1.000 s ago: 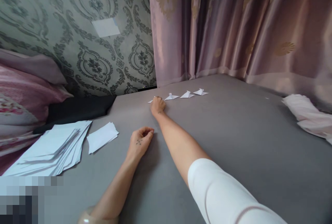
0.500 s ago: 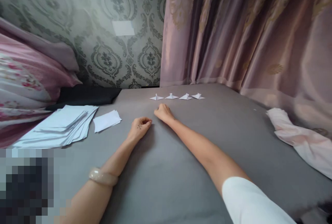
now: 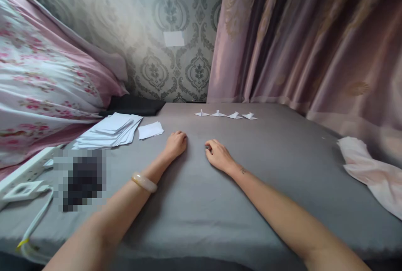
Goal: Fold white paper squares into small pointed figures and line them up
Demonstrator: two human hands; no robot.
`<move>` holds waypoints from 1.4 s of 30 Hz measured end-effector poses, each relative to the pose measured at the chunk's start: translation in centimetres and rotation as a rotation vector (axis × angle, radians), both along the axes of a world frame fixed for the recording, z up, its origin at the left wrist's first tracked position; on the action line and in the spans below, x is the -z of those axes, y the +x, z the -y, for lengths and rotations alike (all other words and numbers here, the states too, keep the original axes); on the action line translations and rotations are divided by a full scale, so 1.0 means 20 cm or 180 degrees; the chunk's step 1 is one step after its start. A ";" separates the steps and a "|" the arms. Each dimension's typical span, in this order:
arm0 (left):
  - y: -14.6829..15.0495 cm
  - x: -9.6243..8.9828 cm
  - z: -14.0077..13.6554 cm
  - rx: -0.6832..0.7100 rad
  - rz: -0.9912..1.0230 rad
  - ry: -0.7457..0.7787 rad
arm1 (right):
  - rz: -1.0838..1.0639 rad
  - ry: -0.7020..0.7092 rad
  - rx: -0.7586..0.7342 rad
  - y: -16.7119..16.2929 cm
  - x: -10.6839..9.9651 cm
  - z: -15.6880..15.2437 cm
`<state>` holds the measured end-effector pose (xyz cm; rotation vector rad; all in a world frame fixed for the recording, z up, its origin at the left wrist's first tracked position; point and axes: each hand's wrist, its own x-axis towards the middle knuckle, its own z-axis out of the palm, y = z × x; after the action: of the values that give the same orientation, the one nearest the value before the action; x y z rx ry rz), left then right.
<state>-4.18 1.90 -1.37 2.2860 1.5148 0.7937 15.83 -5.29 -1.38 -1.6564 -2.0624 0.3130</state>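
Head view, curled right hand (image 3: pixel 219 155), folded papers (image 3: pixel 234 116) beyond

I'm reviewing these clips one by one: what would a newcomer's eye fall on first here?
Probably the left hand, with a pale bangle on its forearm, and the right hand, both curled and apart mid-picture over the grey surface. Then the four small folded white papers lined up beyond them, near the surface's far edge, and the pink floral cloth filling the left side.
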 end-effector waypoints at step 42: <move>-0.86 -0.16 -0.32 -0.0452 -0.0475 -0.1036 | 0.0163 0.0107 -0.0094 -0.01 0.02 -0.02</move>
<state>-21.37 8.21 1.78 2.0521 1.7418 0.3794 15.64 -4.82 -1.84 -1.6314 -2.1196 0.2466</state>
